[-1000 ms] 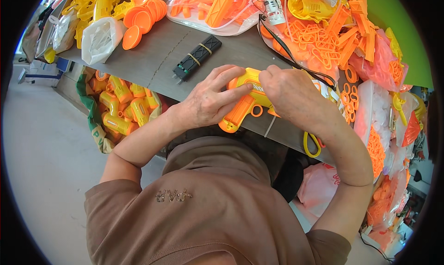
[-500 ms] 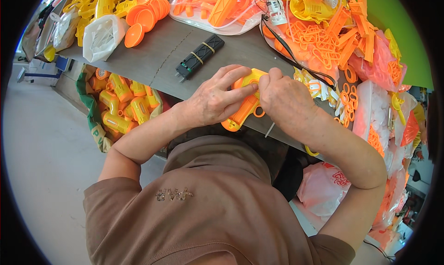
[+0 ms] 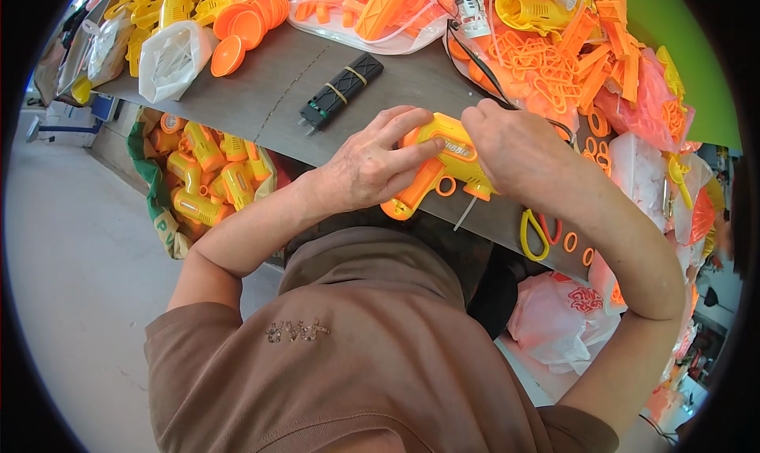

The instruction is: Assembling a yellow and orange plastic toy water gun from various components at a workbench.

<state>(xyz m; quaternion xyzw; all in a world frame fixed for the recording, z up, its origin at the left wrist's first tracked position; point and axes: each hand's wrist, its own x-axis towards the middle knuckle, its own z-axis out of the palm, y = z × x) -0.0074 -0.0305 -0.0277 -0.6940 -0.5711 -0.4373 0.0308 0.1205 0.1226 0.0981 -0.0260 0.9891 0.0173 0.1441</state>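
Note:
My left hand (image 3: 370, 162) grips a yellow and orange plastic toy gun (image 3: 461, 168) by its handle end, the thumb and fingers wrapped over the orange part. An oval label shows on its yellow side. At the gun's other end my right hand (image 3: 514, 148) is closed, its fingers curled against the yellow body. Whatever sits in those fingers is hidden. A thin pale rod (image 3: 465, 215) shows just below the gun. Farther off on the table (image 3: 245, 105) lies a black plastic block (image 3: 342, 94) bound with rubber bands.
Scissors (image 3: 535, 235) and orange rings (image 3: 570, 242) lie by the near table edge, beneath my right forearm. Orange hooks and parts (image 3: 538, 77) heap up at the right. Orange cups (image 3: 241, 27) and a white bag (image 3: 172, 64) stand back left. A sack (image 3: 150, 180) holds yellow bodies.
My right hand has moved right along the toy gun, uncovering its labelled side and front end. The scissors show more now. My left hand keeps its grip.

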